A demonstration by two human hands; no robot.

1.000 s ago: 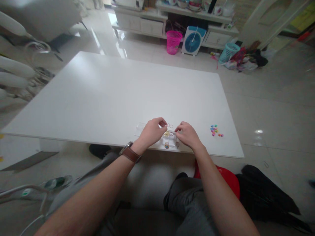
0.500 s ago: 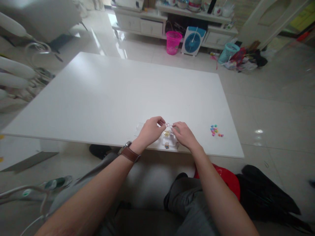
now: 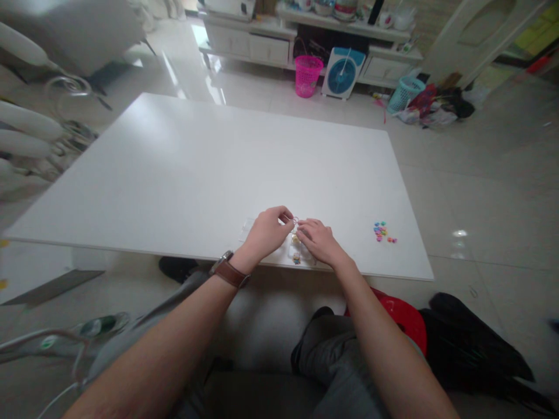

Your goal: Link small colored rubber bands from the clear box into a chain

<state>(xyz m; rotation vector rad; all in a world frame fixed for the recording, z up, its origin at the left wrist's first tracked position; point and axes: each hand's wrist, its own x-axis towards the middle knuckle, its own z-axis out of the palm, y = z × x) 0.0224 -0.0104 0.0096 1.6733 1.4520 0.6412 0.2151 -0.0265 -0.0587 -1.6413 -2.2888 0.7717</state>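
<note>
The white tabletop (image 3: 218,157) stretches out ahead of you, and both your hands are close together near its near edge. Your right hand (image 3: 319,240) has shifted left over the last second, from beside the box to the fingertips of your left hand (image 3: 271,228), so both hands now meet at one piece and much of the box is covered. That clear box (image 3: 292,249) sits on the near side of your fingertips; a clear flat piece (image 3: 247,226) shows left of your left hand. Small colourful pieces (image 3: 381,231) lie well apart, to the right. Smallest are the thin loops (image 3: 296,220), between your hands: your left fingers pinch them, but I cannot tell whether your right fingers do. Their long axis seems to run left to right, the looped part pointing at your right hand, its far end hidden.
</note>
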